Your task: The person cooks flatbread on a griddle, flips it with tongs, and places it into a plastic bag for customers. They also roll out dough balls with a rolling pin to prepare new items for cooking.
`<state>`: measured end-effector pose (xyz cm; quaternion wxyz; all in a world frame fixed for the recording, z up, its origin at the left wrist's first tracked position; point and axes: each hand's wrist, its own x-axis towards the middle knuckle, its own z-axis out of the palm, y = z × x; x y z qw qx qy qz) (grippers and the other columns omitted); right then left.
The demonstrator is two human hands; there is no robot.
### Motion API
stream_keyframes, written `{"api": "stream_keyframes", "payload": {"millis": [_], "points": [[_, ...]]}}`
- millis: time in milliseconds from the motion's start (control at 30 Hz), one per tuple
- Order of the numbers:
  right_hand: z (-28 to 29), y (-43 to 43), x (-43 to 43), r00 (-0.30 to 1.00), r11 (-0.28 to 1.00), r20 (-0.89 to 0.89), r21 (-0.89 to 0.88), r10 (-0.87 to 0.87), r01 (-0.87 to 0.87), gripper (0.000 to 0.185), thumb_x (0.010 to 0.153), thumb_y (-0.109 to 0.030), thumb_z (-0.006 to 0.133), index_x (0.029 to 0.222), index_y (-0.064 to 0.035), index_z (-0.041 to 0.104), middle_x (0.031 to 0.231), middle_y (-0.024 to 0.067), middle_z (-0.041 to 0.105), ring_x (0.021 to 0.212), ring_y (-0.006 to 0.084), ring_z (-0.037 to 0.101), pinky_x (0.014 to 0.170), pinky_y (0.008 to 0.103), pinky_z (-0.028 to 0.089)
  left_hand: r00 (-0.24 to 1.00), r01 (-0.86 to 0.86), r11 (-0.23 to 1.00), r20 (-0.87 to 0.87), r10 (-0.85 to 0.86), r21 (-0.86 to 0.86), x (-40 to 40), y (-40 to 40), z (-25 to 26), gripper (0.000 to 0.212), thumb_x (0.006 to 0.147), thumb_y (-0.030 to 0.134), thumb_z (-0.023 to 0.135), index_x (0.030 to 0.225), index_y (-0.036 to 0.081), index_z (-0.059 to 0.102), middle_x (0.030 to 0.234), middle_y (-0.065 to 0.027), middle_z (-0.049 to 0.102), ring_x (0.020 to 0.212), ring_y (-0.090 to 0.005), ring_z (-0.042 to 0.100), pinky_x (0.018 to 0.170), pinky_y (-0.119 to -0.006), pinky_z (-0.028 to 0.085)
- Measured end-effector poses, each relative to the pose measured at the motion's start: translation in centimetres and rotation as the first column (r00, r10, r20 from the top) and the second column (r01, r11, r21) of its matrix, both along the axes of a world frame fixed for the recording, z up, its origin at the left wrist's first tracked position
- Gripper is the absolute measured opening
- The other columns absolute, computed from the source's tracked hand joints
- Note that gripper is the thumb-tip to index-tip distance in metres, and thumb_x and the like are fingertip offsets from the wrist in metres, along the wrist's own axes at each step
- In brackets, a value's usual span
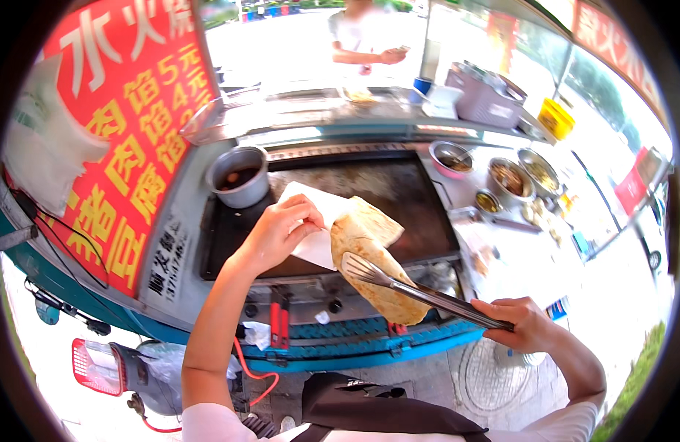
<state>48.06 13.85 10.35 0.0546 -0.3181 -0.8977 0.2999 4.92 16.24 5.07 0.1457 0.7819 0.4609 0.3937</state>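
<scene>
My left hand point(284, 229) pinches the edge of a white paper bag point(318, 212) above the griddle. My right hand point(519, 323) grips the handles of metal tongs point(417, 287), whose slotted end lies on a browned, folded flatbread point(381, 271). The flatbread hangs between the bag and the tongs, its lower end past the griddle's front edge. Another browned flatbread part point(375, 221) shows behind it, against the bag's mouth; whether the two are joined I cannot tell. Below them is the dark flat griddle point(395, 179).
A metal pot point(237, 179) of dark liquid stands at the griddle's back left. To the right are metal bowls of food point(508, 179) and a small bowl of sauce point(487, 201). Beyond the counter stands a person point(359, 41). A red-handled tool point(279, 320) hangs at the cart's front.
</scene>
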Motion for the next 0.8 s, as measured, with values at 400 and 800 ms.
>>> {"api": "stream_keyframes", "payload": {"millis": [400,800], "points": [[-9.2,-13.3,25.6,0.864,0.825,-0.169,-0.428,-0.474,0.369,0.060,0.084,-0.009,0.070,0.139,-0.0057,0.047,0.080,0.0048,0.065,0.064,0.0066,0.054,0.058,0.0239,0.044,0.897,0.434,0.900,-0.105,-0.430,0.024,35.5,-4.9,-7.7,0.010,0.082,0.004,0.066,0.085,0.008,0.057,0.142,-0.0064,0.045,0.141,-0.0293,0.027,0.115,-0.050,0.020],[-10.8,-7.1,36.7,0.458,0.374,-0.083,-0.713,-0.885,0.593,0.056,0.086,0.002,0.062,0.140,-0.0051,0.046,0.087,-0.0016,0.062,0.057,0.0026,0.050,0.048,0.0173,0.040,0.883,-0.443,0.896,-0.163,0.441,0.022,51.4,9.2,-28.0,0.065,0.067,0.023,0.078,0.120,0.009,0.044,0.109,-0.0132,0.050,0.103,-0.0320,0.048,0.084,-0.046,0.032]]}}
